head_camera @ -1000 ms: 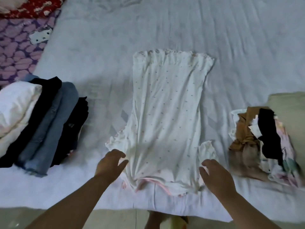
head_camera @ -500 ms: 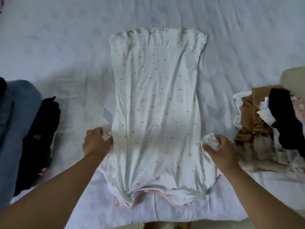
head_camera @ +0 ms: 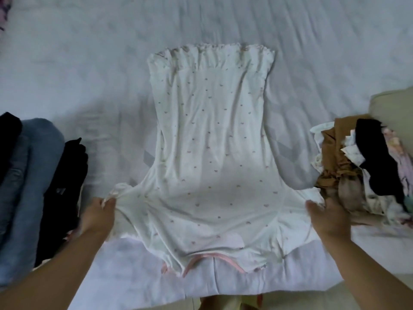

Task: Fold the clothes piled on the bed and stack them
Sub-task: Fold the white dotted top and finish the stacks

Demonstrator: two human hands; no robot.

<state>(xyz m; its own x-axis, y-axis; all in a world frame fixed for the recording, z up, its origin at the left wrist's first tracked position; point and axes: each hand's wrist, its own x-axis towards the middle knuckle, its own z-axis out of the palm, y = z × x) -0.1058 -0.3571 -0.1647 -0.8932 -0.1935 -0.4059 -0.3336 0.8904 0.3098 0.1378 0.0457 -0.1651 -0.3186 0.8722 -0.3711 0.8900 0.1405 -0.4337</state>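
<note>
1. A white dotted garment [head_camera: 212,153] is spread flat on the middle of the bed [head_camera: 89,63], its ruffled hem at the far end and its pink-trimmed neckline at the near edge.
2. The garment's left sleeve is pinched by the curled fingers of the left hand [head_camera: 100,214] and drawn outward.
3. The right sleeve is gripped by the right hand [head_camera: 327,217], fingers curled over the fabric.
4. Folded clothes [head_camera: 33,186], dark and blue, are stacked at the left.
5. An unfolded pile [head_camera: 362,166] of brown, black and pale items is seen at the right.
</note>
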